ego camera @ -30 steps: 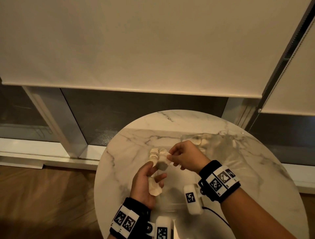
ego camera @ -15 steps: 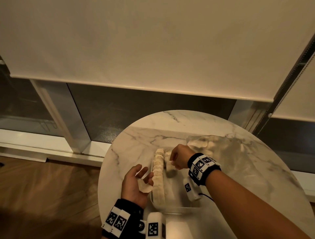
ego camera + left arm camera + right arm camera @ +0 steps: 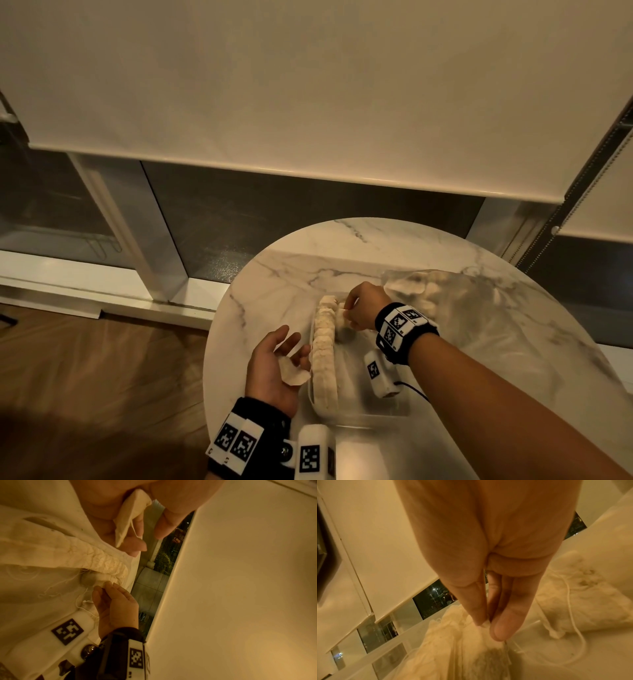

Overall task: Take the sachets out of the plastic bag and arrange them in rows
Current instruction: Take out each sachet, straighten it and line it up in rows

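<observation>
Roughly midway, by the look of it: in the head view one long row of sachets [image 3: 323,349] is standing in a clear tray [image 3: 359,409] on the marble bench [image 3: 274,274], and the right hand [image 3: 363,305] is setting a sachet at the row's far end, beginning a second row beside it. The left hand [image 3: 274,370] is lying palm-up just left of the tray, a spare sachet [image 3: 293,373] resting on its relaxed fingers [image 3: 291,342]. The plastic bag [image 3: 445,301] is lying at the right on the bench, with several sachets apparently left inside.

Left wrist view: the spare sachet [image 3: 132,516] is lying between loosely curved fingers [image 3: 135,545]; whether they are gripping it is unclear. Beyond, the right hand [image 3: 116,604] is touching the row [image 3: 102,561].

Right wrist view: thumb and fingers [image 3: 501,626] are pinching the top of a sachet [image 3: 488,649]; another sachet [image 3: 582,608], string trailing, is lying to the right.
</observation>
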`<state>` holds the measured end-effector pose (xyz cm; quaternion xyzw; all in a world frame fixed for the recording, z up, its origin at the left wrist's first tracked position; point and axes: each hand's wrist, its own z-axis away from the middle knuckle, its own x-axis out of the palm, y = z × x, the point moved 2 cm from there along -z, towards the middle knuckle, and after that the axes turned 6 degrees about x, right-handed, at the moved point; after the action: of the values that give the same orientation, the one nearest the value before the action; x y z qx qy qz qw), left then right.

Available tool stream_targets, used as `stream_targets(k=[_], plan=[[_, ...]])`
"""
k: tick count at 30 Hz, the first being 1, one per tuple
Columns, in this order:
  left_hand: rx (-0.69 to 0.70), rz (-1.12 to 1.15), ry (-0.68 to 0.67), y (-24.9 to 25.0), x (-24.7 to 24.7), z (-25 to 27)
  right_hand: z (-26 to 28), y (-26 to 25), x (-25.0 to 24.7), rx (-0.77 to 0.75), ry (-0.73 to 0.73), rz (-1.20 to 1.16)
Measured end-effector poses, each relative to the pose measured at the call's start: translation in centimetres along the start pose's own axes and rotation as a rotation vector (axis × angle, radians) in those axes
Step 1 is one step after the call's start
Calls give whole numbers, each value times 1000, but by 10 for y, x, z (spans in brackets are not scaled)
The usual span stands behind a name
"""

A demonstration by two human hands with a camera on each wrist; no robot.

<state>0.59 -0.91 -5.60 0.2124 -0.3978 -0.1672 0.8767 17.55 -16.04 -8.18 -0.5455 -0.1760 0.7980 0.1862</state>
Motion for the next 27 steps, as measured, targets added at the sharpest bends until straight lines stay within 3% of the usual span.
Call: stream_targets(k=[8,11,16,20,24,27], plan=[[-25,-2,-27,-2,3,3,26,2,-23,-66,99,-77],[-47,-14,-59,-4,10,10,57,-3,-37,-130,134,-223],[-2,56,-121,-10,21,20,131,-9,-47,-353,-63,-456],[-34,114,-158,-14,25,24,170,0,-36,-502,-159,-397],[-53,123,-189,-17,31,28,176,8,-22,-608,-24,-307],[-50,115,-202,-21,34,29,176,12,-20,-651,41,-370]])
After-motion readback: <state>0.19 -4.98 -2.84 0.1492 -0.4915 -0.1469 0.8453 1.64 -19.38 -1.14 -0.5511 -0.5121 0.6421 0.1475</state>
